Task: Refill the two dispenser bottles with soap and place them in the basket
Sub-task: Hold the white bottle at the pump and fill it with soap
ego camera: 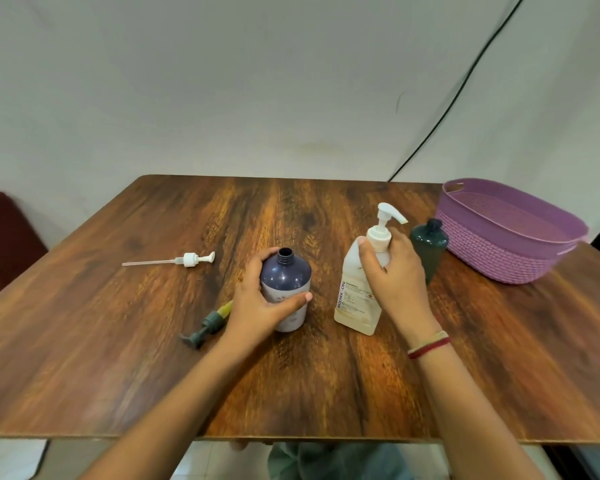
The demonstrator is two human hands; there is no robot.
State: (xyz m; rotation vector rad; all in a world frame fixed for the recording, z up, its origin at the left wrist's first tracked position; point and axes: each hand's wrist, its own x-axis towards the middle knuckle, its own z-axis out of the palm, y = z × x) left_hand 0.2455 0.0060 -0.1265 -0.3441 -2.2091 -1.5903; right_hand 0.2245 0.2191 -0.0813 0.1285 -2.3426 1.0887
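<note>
A dark blue dispenser bottle stands upright and uncapped at the table's middle; my left hand grips its body from the left. To its right stands a white soap bottle with a white pump on top; my right hand grips its neck and pump collar. Behind that hand a dark green bottle stands uncapped. A white pump head with its long tube lies at the left. A dark green pump head lies near my left wrist. A purple basket sits at the far right.
The wooden table has bare surface in front and at the left. A black cable runs down the white wall behind the basket. A dark red seat stands beyond the left edge.
</note>
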